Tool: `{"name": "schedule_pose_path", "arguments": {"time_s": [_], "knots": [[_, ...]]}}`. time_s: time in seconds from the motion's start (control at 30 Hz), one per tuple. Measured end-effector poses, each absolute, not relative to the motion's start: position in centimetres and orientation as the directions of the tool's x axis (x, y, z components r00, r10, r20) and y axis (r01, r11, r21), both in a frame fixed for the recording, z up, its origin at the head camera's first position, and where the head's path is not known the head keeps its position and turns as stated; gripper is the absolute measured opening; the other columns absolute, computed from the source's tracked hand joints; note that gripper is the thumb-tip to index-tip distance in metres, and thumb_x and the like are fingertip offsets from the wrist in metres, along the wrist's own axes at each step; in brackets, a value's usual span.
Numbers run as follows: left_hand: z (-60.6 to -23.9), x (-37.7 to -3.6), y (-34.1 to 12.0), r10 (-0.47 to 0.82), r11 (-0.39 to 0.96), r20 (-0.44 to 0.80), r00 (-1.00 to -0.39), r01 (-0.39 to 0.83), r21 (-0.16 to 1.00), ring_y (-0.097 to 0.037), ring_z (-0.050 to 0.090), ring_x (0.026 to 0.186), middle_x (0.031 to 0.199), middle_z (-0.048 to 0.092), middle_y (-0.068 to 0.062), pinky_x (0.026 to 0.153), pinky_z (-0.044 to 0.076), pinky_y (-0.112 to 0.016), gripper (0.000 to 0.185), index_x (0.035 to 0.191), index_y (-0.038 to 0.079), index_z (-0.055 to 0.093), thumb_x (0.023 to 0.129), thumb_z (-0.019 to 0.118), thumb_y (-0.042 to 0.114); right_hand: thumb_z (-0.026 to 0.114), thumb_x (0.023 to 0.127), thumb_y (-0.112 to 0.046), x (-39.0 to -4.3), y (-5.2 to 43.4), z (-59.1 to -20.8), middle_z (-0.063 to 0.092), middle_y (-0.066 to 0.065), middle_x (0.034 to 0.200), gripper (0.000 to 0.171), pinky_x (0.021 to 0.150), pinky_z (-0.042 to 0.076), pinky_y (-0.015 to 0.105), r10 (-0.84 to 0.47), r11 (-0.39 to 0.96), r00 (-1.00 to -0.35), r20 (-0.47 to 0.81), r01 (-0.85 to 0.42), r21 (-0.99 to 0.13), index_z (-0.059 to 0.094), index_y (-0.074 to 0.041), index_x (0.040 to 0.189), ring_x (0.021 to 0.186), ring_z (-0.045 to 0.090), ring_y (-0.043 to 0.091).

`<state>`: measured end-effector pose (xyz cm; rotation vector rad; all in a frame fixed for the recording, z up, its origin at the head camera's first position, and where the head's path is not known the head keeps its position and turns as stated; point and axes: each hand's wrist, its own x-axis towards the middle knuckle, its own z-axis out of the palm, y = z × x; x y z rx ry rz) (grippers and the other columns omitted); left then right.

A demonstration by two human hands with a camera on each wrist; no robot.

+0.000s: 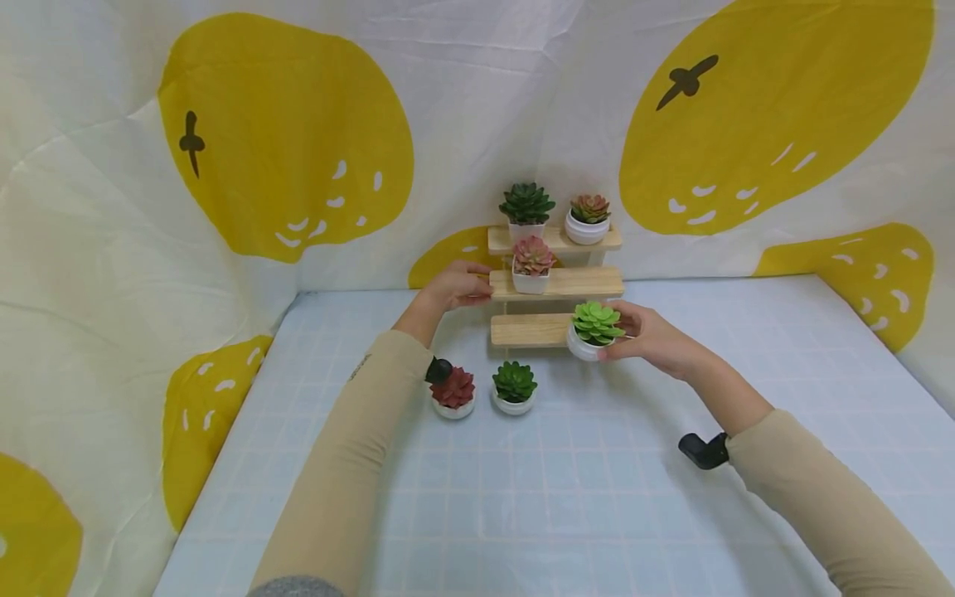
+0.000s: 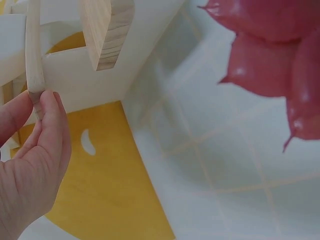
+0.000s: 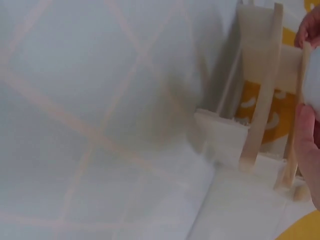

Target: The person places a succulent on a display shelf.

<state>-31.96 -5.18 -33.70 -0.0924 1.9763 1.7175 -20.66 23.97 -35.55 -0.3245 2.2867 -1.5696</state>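
My left hand [image 1: 457, 286] pinches the left end of the middle board of a three-step wooden stand [image 1: 589, 283]; in the left wrist view, thumb and fingers [image 2: 50, 115] lie either side of the board [image 2: 34, 55]. With my right hand [image 1: 656, 342] I hold a bright green succulent [image 1: 595, 322] by its round white pot [image 1: 580, 345], in front of the lowest board's right end. Whether the pot touches that board I cannot tell. In the right wrist view, only part of the right hand [image 3: 309, 150] and the white pot [image 3: 312, 82] show.
A dark green succulent [image 1: 526, 203] and an orange-green one [image 1: 589, 209] stand on the top board, a pink one [image 1: 533, 257] on the middle board. On the table [image 1: 537, 514], a red succulent [image 1: 453, 388] and a green one [image 1: 515, 383] stand before the stand. Behind hangs a lemon-print cloth [image 1: 477, 108].
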Motion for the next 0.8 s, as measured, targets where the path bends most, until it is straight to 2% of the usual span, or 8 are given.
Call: {"name": "schedule_pose_path", "arguments": {"time_s": [0.3,0.63,0.8], "knots": [[-33.6,-31.9,-5.1,0.281,0.172,-0.417,-0.864,-0.382,0.908,-0.021,0.053,0.084,0.132,0.045,-0.022,0.101,0.04,-0.04,0.051,0.137,-0.005,0.039,0.088,0.054,-0.011,0.071,0.079,-0.006,-21.6,24.1,-34.5,0.047,0.011,0.125,0.066,0.09,0.044,0.03,-0.348,0.337,-0.928,-0.137,0.013,-0.941,0.037,-0.001,0.135,0.11,0.047,0.023],[-33.5,-32.0,-5.1,0.269,0.192,-0.441,-0.856,-0.402,0.896,-0.023,0.052,0.092,0.134,0.045,-0.019,0.099,0.042,-0.038,0.051,0.137,-0.002,0.04,0.089,0.054,-0.009,0.07,0.082,-0.009,-22.7,23.9,-33.2,0.042,0.013,0.128,0.068,0.105,0.032,0.043,-0.303,0.335,-0.942,-0.144,0.036,-0.941,0.033,-0.003,0.138,0.112,0.044,0.023],[-33.4,-32.0,-5.1,0.265,0.199,-0.445,-0.855,-0.403,0.893,-0.023,0.053,0.091,0.135,0.044,-0.018,0.098,0.044,-0.037,0.051,0.137,-0.002,0.04,0.089,0.054,-0.009,0.07,0.082,-0.009,-23.3,23.8,-32.8,0.043,0.01,0.128,0.069,0.108,0.03,0.044,-0.275,0.319,-0.951,-0.139,0.046,-0.947,0.032,-0.003,0.139,0.111,0.044,0.021]]}}
